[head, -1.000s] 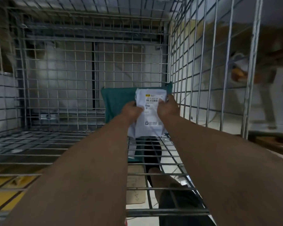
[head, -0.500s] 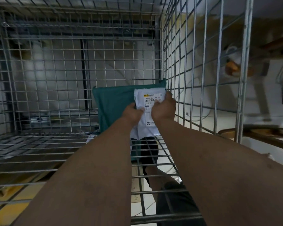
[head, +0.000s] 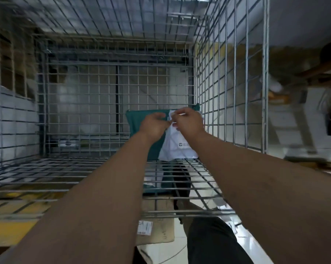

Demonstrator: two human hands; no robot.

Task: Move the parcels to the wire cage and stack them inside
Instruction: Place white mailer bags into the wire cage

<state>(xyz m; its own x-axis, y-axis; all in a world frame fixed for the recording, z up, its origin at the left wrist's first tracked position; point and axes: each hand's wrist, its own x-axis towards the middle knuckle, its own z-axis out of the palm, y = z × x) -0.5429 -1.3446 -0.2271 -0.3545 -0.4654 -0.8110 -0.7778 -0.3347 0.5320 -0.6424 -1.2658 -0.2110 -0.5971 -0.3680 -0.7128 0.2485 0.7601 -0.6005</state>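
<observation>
Both my arms reach into the wire cage (head: 96, 168). A white parcel bag (head: 177, 147) stands on the cage's wire floor at the far right corner, leaning on a teal parcel (head: 137, 121) that stands upright against the right wall. My right hand (head: 188, 121) pinches the white parcel's top edge. My left hand (head: 154, 125) is beside it, fingers curled at the same edge; whether it grips is hard to tell. The hands hide the parcel's label.
The cage's right mesh wall (head: 233, 92) runs close beside my right hand. Below the wire floor lie a brown cardboard parcel (head: 157, 231) and my dark trouser leg (head: 212, 242). The cage's left floor area holds nothing.
The white parcel has come down and its lower edge now rests on the wire floor. Both hands slid up to its top edge, and the view has shifted.
</observation>
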